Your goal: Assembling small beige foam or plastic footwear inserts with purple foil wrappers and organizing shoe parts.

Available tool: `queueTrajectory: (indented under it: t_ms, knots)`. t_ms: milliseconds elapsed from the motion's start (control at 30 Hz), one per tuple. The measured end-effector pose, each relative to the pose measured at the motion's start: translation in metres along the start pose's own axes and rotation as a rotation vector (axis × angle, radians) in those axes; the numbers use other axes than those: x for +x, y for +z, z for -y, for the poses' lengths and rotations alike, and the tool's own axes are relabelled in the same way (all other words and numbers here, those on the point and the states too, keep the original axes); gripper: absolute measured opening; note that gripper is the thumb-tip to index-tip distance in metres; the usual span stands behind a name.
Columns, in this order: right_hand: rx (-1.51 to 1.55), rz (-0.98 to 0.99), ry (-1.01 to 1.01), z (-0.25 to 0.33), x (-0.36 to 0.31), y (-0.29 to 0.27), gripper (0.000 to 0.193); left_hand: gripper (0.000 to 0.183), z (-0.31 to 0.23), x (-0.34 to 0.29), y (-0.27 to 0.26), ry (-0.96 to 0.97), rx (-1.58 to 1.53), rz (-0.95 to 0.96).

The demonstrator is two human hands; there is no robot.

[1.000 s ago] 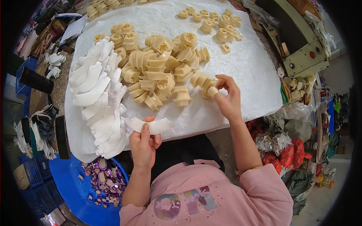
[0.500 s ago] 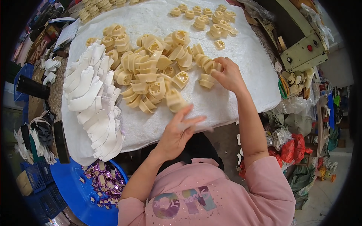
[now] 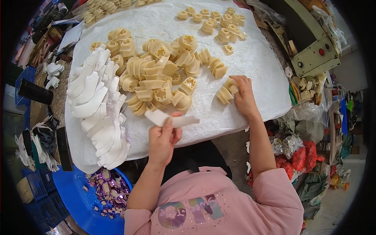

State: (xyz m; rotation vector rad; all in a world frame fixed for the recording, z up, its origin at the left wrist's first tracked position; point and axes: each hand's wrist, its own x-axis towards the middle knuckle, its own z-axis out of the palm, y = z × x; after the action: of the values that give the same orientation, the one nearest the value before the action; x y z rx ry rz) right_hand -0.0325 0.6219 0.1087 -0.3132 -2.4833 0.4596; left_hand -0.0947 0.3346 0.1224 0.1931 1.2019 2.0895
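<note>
Pinched between the thumb and fingers of my left hand (image 3: 163, 141) is a white curved strip (image 3: 157, 118), held above the table's near edge. My right hand (image 3: 244, 96) closes on a cream shoe heel (image 3: 231, 84), a moulded plastic piece partly hidden by the fingers. Against it sits a short row of similar heels (image 3: 224, 96). Left of centre lies a large heap of cream heels (image 3: 150, 72), some showing holes in their ends. Beside that heap, overlapping white strips (image 3: 92, 98) form a long stack on the left of the table.
White sheeting (image 3: 250, 55) covers the table. Smaller groups of cream heels (image 3: 227, 31) stand at the far right. A blue basin (image 3: 70, 192) with purple shiny scraps is below left. At the right stands a pale green machine (image 3: 317, 55); red plastic bags (image 3: 303, 154) lie below it.
My left hand, blurred before, has shifted left and shows a white strip in its fingers. My right hand has drawn nearer and slightly right, with a few heels brought away from the row.
</note>
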Motion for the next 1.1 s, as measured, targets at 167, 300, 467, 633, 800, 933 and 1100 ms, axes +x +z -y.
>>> queueTrajectory:
  t_ms: [167,300,467,633,800,933,1100]
  knots:
    - [0.747,-0.152,0.385,0.035,-0.005,-0.019,0.035,0.037,-0.011,-0.024,-0.001,0.036,-0.062,-0.136]
    - [1.072,-0.123,0.199,0.125,-0.01,-0.033,0.033,0.037,-0.012,-0.031,-0.001,0.155,-0.046,-0.225]
    - [1.034,-0.004,-0.136,0.179,-0.034,0.004,0.034,0.036,-0.008,-0.036,0.01,0.201,-0.202,-0.198]
    - [0.925,-0.139,-0.342,0.183,-0.036,0.028,0.044,0.037,-0.022,-0.05,0.01,0.246,-0.178,-0.115]
    - [0.878,-0.128,-0.372,0.184,-0.033,0.026,0.05,0.039,-0.028,-0.053,0.013,0.249,-0.135,-0.127]
    - [0.864,-0.11,-0.385,0.184,-0.031,0.023,0.051,0.039,-0.021,-0.058,0.003,0.239,-0.039,-0.127]
    - [0.811,-0.129,-0.385,0.183,-0.032,0.025,0.047,0.039,-0.026,-0.061,0.012,0.215,0.058,-0.173]
